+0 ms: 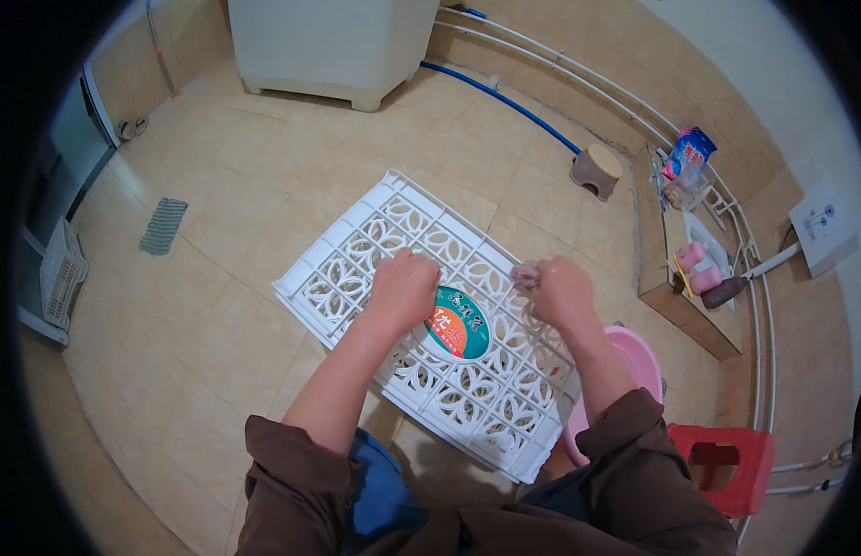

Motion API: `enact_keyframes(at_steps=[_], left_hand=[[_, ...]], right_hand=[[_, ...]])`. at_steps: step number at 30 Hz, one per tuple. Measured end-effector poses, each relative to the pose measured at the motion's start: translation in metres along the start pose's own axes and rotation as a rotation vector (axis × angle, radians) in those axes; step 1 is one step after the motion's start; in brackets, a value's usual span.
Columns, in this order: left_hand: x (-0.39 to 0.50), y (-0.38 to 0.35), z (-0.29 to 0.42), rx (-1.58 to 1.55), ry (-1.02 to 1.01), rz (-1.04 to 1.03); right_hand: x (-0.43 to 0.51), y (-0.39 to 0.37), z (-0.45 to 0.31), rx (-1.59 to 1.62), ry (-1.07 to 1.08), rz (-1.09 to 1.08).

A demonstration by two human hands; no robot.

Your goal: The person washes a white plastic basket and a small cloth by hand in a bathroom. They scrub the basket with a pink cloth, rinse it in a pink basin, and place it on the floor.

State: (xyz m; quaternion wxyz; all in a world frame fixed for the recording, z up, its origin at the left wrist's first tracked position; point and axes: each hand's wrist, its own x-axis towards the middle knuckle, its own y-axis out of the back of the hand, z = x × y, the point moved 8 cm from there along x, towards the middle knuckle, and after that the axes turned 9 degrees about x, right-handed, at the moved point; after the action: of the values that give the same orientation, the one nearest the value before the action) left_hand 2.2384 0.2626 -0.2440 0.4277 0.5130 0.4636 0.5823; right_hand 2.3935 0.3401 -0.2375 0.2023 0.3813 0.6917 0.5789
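A white openwork plastic panel [465, 389], with leaf-shaped cutouts and an oval green and orange label [472, 320] bearing writing, lies tilted in front of me. My left hand [404, 288] is closed on the panel's lattice just left of the label; its fingertips are hidden. Bunched in my right hand [561, 292] is a greyish-pink cloth [525, 276], against the panel near its right edge. Part of a pink plastic basin [635, 354] shows beyond my right forearm.
A red plastic stool [753, 469] stands at the lower right. A small brown stool [597, 170] sits near a blue hose [513, 108]. Bottles and a detergent bag [691, 156] rest on a tiled ledge at the right. A grey-green cloth [163, 226] lies on the floor, and a white basket [63, 274] stands far left.
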Motion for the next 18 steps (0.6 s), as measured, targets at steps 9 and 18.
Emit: enact_keyframes(at_steps=[9,18], left_hand=[[0.008,-0.005,0.017,-0.047,-0.083,0.206],[0.005,-0.005,0.014,-0.057,-0.082,0.191]], right_hand=[[0.057,-0.056,0.024,0.417,-0.312,-0.078],[0.033,-0.027,0.022,-0.08,-0.249,-0.223]])
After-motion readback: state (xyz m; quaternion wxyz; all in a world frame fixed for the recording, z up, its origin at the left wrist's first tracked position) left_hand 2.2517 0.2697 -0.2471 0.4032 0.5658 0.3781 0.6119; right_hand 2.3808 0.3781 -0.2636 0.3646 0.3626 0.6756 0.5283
